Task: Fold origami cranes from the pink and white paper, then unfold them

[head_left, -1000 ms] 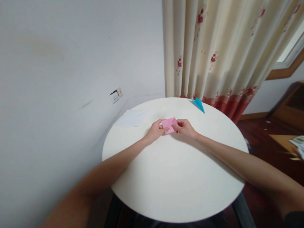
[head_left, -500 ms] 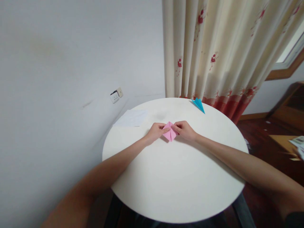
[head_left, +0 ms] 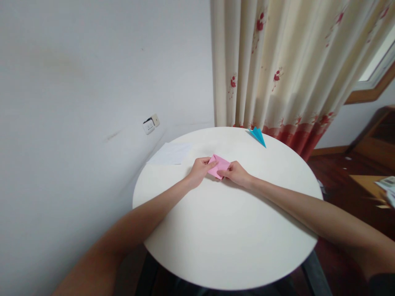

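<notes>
Turned again, that pink paper (head_left: 219, 165): half a second ago it sat as a diamond, point toward the person, with a centre crease showing, and now it lies slantwise as a flatter, four-sided fold, tipped up toward the far left. Both forearms reach in from the near edge across the round white table (head_left: 228, 238), smooth and matte, its top bare in front of the hands. Left hand (head_left: 200, 169) is curled, fingers closed on the paper's left edge, thumb on top. Right hand (head_left: 236, 172) has slid a touch nearer and lower than before, fingertips pinching the paper's near right corner, knuckles resting on the table. So the paper is gripped from both sides, just above the tabletop, a little beyond the middle of the table. Farther out on the left, a flat white sheet (head_left: 171, 153) hangs over the table's rim, unmoved. At the far edge lies a blue folded paper (head_left: 257, 135), sharp and pointed like a dart, same place as before. Behind it hangs a cream curtain (head_left: 286, 61), pleated, with red flowers and a red hem.
</notes>
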A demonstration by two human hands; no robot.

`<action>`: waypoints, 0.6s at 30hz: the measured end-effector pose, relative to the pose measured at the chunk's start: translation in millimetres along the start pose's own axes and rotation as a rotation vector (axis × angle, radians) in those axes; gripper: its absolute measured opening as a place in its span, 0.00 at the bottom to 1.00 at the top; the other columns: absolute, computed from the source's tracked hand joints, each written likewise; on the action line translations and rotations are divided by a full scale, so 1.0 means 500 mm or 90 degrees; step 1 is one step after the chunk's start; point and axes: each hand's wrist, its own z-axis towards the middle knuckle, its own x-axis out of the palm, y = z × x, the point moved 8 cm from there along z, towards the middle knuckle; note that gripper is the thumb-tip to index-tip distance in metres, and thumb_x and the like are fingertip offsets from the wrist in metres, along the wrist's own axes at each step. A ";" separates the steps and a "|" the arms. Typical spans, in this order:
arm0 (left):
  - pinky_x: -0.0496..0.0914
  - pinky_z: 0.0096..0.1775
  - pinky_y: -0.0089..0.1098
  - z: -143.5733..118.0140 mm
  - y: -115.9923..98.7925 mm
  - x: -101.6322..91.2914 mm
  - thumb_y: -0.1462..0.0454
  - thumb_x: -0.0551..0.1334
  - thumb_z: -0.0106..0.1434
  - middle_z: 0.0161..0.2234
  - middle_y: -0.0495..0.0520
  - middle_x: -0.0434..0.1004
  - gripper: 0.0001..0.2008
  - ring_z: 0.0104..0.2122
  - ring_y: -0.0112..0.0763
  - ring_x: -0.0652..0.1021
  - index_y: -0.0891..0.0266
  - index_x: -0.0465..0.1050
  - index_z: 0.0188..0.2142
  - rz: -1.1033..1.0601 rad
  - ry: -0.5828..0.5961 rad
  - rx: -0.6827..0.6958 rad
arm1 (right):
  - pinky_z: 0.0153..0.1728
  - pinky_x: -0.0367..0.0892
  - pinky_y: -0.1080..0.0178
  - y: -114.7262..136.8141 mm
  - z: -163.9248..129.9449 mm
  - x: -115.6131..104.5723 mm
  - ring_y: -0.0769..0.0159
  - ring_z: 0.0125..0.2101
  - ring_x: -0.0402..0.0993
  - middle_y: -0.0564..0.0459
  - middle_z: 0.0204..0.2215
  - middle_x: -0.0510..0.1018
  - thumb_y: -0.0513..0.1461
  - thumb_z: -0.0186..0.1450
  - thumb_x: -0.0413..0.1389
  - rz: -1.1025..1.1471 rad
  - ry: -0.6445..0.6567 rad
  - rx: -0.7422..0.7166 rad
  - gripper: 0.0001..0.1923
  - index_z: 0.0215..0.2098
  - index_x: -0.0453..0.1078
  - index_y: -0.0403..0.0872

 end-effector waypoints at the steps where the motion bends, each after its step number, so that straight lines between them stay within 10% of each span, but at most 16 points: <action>1: 0.70 0.27 0.32 -0.004 -0.001 0.008 0.51 0.67 0.54 0.28 0.56 0.77 0.21 0.24 0.31 0.76 0.70 0.76 0.34 -0.008 0.025 -0.008 | 0.22 0.54 0.68 0.004 -0.001 0.005 0.73 0.20 0.61 0.50 0.21 0.75 0.47 0.58 0.58 0.011 0.017 -0.012 0.18 0.25 0.74 0.39; 7: 0.69 0.24 0.34 -0.022 -0.011 0.041 0.51 0.66 0.56 0.26 0.58 0.77 0.23 0.22 0.36 0.77 0.71 0.74 0.37 -0.026 0.126 -0.022 | 0.27 0.64 0.67 0.009 -0.006 0.018 0.67 0.24 0.72 0.46 0.25 0.80 0.46 0.57 0.58 0.083 0.065 0.005 0.16 0.27 0.75 0.39; 18: 0.67 0.28 0.29 0.003 0.004 -0.017 0.51 0.67 0.54 0.28 0.56 0.78 0.20 0.25 0.30 0.75 0.68 0.76 0.33 -0.054 -0.068 0.003 | 0.23 0.57 0.68 -0.001 0.000 0.011 0.72 0.20 0.66 0.49 0.24 0.78 0.44 0.57 0.60 0.056 0.046 0.018 0.13 0.27 0.72 0.40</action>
